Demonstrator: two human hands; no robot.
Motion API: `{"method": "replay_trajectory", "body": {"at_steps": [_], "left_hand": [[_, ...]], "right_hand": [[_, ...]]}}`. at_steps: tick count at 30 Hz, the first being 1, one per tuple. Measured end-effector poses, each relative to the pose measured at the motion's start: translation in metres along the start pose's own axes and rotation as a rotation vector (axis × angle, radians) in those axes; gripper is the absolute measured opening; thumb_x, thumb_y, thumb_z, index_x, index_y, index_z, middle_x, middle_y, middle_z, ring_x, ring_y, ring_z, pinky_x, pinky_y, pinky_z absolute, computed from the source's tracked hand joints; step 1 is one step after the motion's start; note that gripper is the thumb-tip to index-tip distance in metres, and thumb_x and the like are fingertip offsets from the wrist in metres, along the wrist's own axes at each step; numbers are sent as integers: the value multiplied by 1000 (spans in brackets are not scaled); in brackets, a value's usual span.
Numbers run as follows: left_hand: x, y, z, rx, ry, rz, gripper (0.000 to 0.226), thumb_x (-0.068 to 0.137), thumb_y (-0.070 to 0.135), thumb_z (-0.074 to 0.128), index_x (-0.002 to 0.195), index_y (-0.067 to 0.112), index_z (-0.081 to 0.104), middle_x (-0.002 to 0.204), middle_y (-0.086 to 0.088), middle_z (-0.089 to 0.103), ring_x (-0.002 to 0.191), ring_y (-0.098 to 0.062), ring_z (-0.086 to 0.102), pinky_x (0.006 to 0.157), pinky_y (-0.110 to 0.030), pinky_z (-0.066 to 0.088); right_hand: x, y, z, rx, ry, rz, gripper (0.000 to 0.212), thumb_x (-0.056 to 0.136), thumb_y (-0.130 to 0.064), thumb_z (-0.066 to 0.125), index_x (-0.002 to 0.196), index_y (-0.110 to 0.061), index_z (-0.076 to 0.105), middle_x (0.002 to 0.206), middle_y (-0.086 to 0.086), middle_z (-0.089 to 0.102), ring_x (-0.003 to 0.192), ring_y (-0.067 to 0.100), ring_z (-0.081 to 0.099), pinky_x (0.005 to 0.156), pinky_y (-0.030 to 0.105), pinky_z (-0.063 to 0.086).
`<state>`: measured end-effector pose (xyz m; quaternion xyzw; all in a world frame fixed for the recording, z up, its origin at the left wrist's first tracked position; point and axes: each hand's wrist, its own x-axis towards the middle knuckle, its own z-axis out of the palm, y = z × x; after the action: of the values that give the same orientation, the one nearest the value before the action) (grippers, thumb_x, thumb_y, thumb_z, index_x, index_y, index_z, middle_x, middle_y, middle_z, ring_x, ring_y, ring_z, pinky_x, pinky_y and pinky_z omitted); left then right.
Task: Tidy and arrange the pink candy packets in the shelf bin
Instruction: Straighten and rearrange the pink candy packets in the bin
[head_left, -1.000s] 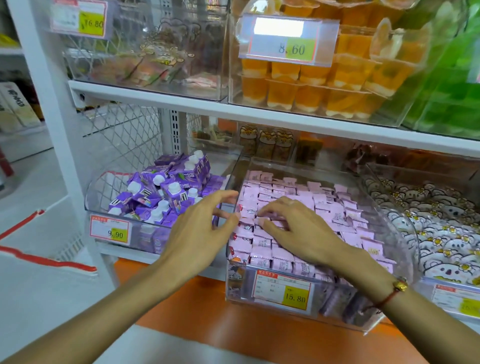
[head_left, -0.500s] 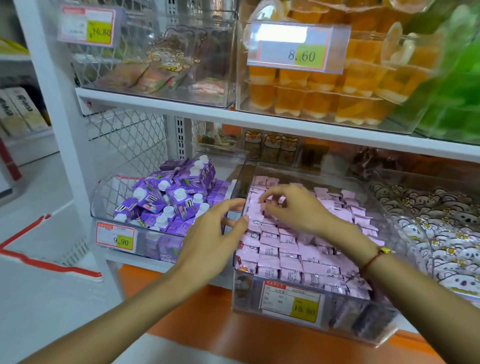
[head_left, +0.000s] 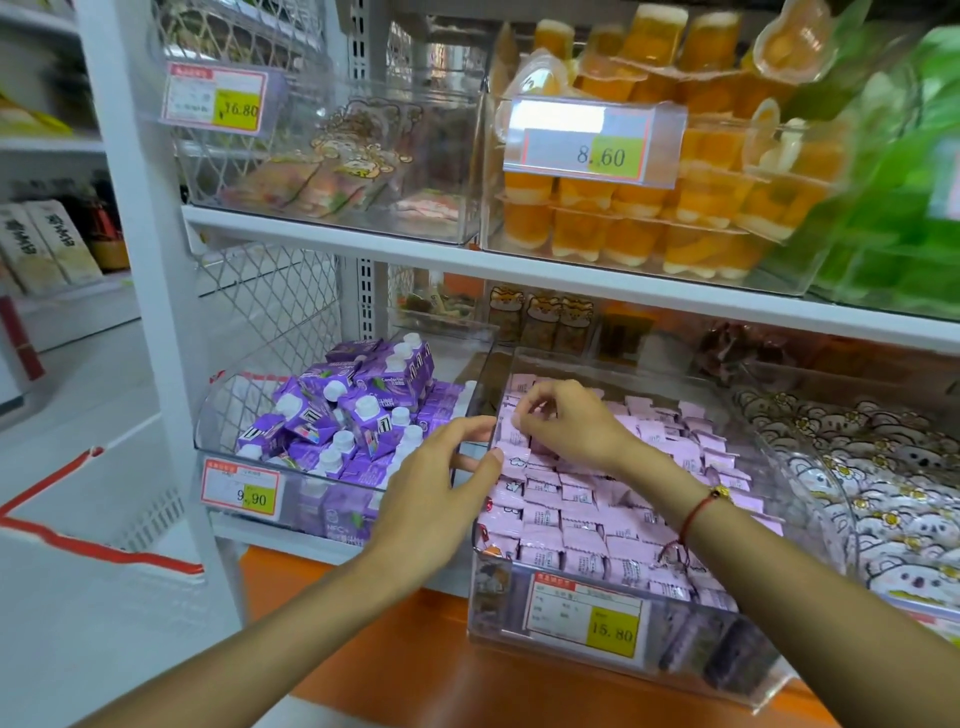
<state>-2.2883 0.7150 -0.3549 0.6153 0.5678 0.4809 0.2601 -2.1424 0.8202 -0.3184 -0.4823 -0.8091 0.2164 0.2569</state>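
Clear plastic shelf bin (head_left: 769, 670) with a 15.80 price tag (head_left: 587, 616) on its front sits on the lower white shelf, at roughly 4 o'clock from frame centre; it is filled with small pink candy packets (head_left: 587, 525), near rows flat and fairly aligned, those toward the back and right side more jumbled; right hand (head_left: 569, 423) is over the back-left part of the bin, fingers curled down onto the packets, fingertips touching them; whether that grip is actually pinching a packet — cannot tell, fingertips hide the contact; red string bracelet with a gold bead (head_left: 698, 512) on the right wrist; left hand (head_left: 434, 499) sits at the bin's left wall, around 9 o'clock of the bin, fingers spread and loosely bent, index tip touching the pink packets at the left edge, thumb above near the rim; grip holds nothing; just beside the bin at 9 o'clock, a clear bin of purple drink cartons with white caps (head_left: 353, 410), tagged 9.90; at 3 o'clock, a bin of white cartoon-print packets (head_left: 883, 483); upper shelf at 12 o'clock carries orange jelly cups (head_left: 649, 223) behind an 8.60 tag.
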Motion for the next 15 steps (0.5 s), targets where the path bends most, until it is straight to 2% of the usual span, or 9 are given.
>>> {"method": "replay_trajectory", "body": {"at_steps": [2,3,5,6,8,9,11,14,15], "left_hand": [[1,0,0,-10,-2,14,31,92,35,56,122,39,53,107,24,60,78,10,59,67,-9,41],[1,0,0,-16,-3,22,31,92,34,56,122,39,53,103,23,61,71,12,58,62,-6,40],[0,1,-1,-33,-17,26,30,93,33,55,122,38,53,97,22,60,54,15,52,52,-6,38],[0,2,-2,-36,-24,22,30,93,34,54,123,38,52,100,21,59,55,17,51,51,-6,38],[-1,3,-4,-13,-5,47,30,94,36,50,124,40,49,117,20,54,79,21,52,64,-5,38],[-1,3,-5,13,33,85,32,94,40,48,126,40,47,125,20,48,95,19,49,74,-8,39],[-2,8,-8,86,102,227,46,89,49,50,133,40,40,134,22,36,115,11,41,86,-15,39],[-2,18,-9,155,86,449,63,81,39,70,134,44,37,134,27,33,123,9,36,93,-2,30],[-1,19,-10,164,87,498,63,78,34,73,131,45,41,131,27,39,121,5,41,93,-5,33]], "right_hand": [[-4,-6,-2,158,59,-5,4,92,-12,56,89,-10,59,88,-1,59,83,15,56,77,26,48],[-6,-12,-4,250,92,-14,3,93,-12,55,90,-11,55,89,-1,58,84,14,56,78,24,48],[-12,-26,-11,402,207,-59,3,93,-11,54,92,-11,52,87,-2,56,76,1,55,68,12,47],[-17,-34,-15,451,304,-85,3,93,-10,54,92,-12,51,86,-3,55,70,-5,54,65,9,47],[-31,-46,-23,527,511,-113,6,93,-11,54,90,-15,52,88,-2,57,72,-3,55,68,10,48],[-39,-48,-26,571,589,-107,7,93,-12,54,89,-17,52,90,1,58,76,3,58,70,14,50],[-57,-49,-27,705,668,-40,6,94,-14,54,89,-17,52,92,8,62,81,14,61,73,21,53],[-75,-46,-28,1040,581,143,6,96,-14,52,90,-11,54,77,2,69,76,12,64,69,20,56],[-78,-45,-28,1154,506,208,8,96,-14,51,91,-10,55,71,-1,69,73,8,65,66,19,56]]}}
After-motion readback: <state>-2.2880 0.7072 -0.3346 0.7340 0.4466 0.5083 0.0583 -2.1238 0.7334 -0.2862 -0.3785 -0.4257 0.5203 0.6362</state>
